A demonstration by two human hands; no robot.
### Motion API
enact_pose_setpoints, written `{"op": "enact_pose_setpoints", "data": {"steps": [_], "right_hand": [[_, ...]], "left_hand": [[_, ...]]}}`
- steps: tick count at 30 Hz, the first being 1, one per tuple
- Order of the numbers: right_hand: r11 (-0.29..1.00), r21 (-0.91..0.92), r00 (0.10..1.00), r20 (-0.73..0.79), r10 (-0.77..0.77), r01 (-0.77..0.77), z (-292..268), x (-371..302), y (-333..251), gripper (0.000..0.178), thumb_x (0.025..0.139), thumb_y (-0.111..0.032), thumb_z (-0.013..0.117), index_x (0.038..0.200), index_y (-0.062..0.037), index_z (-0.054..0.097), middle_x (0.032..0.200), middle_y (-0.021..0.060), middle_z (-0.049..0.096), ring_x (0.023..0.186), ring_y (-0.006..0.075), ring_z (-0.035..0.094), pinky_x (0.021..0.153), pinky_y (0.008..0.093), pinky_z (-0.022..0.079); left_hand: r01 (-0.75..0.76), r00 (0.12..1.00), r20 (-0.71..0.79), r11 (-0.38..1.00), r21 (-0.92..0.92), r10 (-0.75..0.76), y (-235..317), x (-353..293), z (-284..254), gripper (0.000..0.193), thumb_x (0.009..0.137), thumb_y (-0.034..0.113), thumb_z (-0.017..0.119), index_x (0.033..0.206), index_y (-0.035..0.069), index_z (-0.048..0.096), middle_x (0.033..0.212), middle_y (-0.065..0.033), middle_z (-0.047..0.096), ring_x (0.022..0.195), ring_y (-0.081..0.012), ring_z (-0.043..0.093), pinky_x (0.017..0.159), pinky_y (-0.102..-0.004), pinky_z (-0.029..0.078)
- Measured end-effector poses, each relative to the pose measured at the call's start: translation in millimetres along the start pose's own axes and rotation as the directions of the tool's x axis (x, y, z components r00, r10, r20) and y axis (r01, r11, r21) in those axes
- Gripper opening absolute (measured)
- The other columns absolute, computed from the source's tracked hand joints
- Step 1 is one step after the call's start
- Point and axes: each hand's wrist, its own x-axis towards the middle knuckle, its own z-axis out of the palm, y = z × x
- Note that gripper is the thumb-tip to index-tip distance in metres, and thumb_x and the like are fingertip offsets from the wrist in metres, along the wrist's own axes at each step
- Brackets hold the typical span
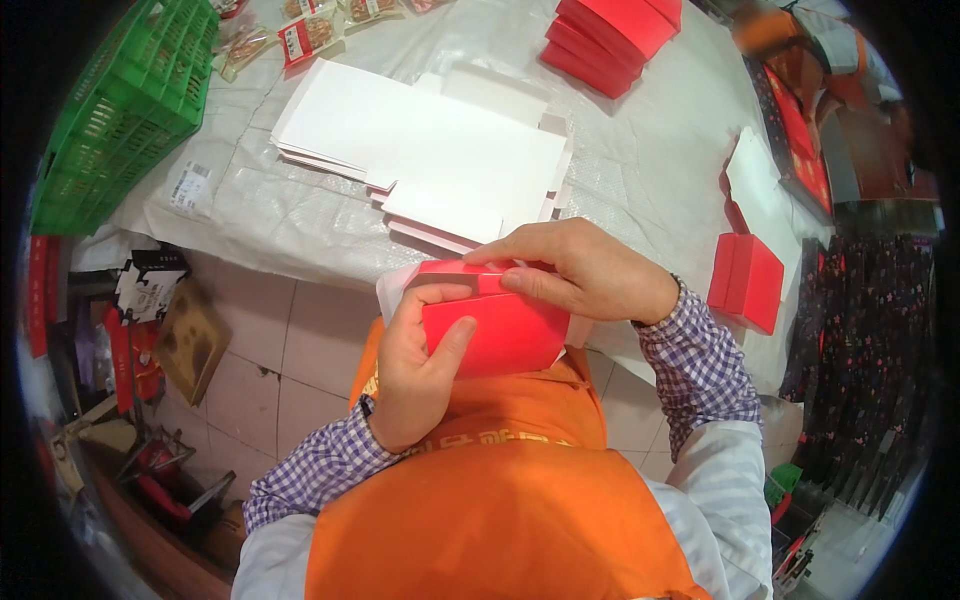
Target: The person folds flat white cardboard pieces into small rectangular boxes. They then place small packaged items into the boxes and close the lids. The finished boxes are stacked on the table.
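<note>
A red cardboard box point(505, 335) is between my two hands at the table's near edge, in front of the orange apron. My left hand point(418, 370) grips its left end, the thumb on the red face and the fingers over the top edge. Fingers of my right hand point(575, 268) press on the box's upper edge, where a narrow dark gap shows along a flap. White inner card sticks out at the box's left end. Just beyond my hands lies a stack of flat white cardboard blanks point(440, 145), some with red edges underneath.
Folded red boxes point(610, 40) are stacked at the far side of the table point(660, 150). Another red box point(745, 283) stands at the right. A green plastic crate point(130, 110) and packaged snacks point(310, 38) are at the left. A person's arm point(850, 50) shows far right.
</note>
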Motion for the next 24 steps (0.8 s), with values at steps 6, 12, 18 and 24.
{"op": "enact_pose_setpoints", "data": {"steps": [6, 12, 18, 24], "right_hand": [[0.999, -0.046, 1.000, -0.025, 0.010, -0.011, 1.8, -3.1, 2.3, 0.034, 0.099, -0.018, 0.059, 0.130, -0.0086, 0.068, 0.103, 0.0169, 0.073, 0.090, 0.0320, 0.070, 0.082, 0.0386, 0.055], [0.999, -0.026, 0.997, -0.060, -0.043, 0.041, 3.1, -5.5, 3.0, 0.034, 0.099, -0.017, 0.059, 0.130, -0.0080, 0.068, 0.103, 0.0179, 0.073, 0.090, 0.0323, 0.070, 0.082, 0.0389, 0.055], [0.998, -0.050, 0.998, -0.054, -0.043, 0.040, 2.4, -6.4, -1.0, 0.033, 0.098, -0.017, 0.059, 0.129, -0.0080, 0.068, 0.100, 0.0182, 0.072, 0.088, 0.0343, 0.069, 0.080, 0.0397, 0.055], [0.997, -0.058, 0.997, -0.056, -0.060, 0.057, 2.2, -9.1, 0.0, 0.033, 0.098, -0.018, 0.060, 0.129, -0.0087, 0.069, 0.099, 0.0182, 0.071, 0.088, 0.0351, 0.068, 0.078, 0.0403, 0.054]], "left_hand": [[0.011, 1.000, -0.006, 1.000, -0.017, -0.011, -2.1, -0.1, 1.0, 0.025, 0.100, 0.000, 0.058, 0.124, -0.003, 0.054, 0.121, -0.0112, 0.061, 0.109, -0.0131, 0.059, 0.096, -0.0282, 0.049], [-0.023, 1.000, 0.011, 0.998, 0.065, 0.022, 5.4, -0.5, 3.5, 0.025, 0.100, -0.001, 0.058, 0.125, -0.003, 0.053, 0.120, -0.0113, 0.062, 0.109, -0.0131, 0.059, 0.096, -0.0278, 0.049], [-0.020, 1.000, -0.006, 0.999, 0.026, 0.020, 0.0, -0.4, 3.9, 0.025, 0.100, -0.001, 0.058, 0.124, -0.002, 0.053, 0.120, -0.0111, 0.062, 0.109, -0.0132, 0.060, 0.095, -0.0275, 0.050], [-0.022, 1.000, -0.006, 0.999, 0.047, 0.023, -1.5, -0.4, 3.6, 0.024, 0.099, -0.001, 0.059, 0.123, -0.001, 0.053, 0.121, -0.0104, 0.060, 0.110, -0.0128, 0.058, 0.096, -0.0279, 0.048]]}}
